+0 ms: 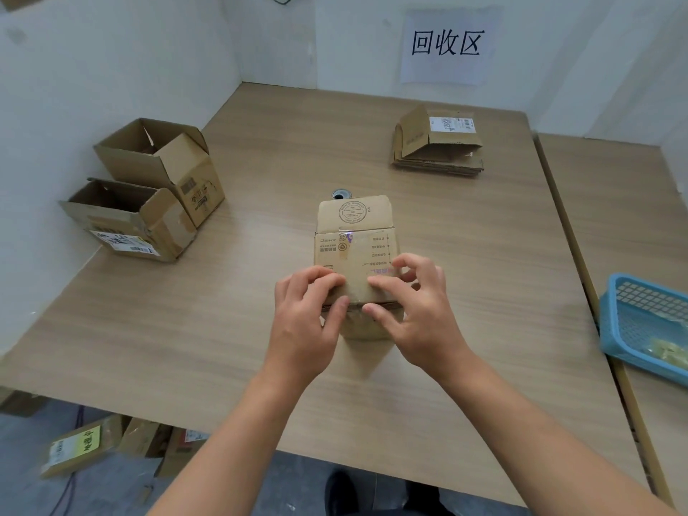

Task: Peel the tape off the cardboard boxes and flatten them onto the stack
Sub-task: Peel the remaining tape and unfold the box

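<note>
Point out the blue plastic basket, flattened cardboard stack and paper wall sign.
blue plastic basket point(647, 297): head view, back wall.
flattened cardboard stack point(435, 165): head view, front edge.
paper wall sign point(445, 70): head view, lower margin.

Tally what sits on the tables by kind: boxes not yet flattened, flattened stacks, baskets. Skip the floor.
Boxes not yet flattened: 3 (held box, open boxes at the left)
Flattened stack: 1
Blue basket: 1
Total: 5

Bare table point(465, 225) lay open btwn box point(353, 247) and stack point(439, 143). Two open boxes point(163, 169) blocked the left, a basket point(640, 322) the rt edge.
</note>
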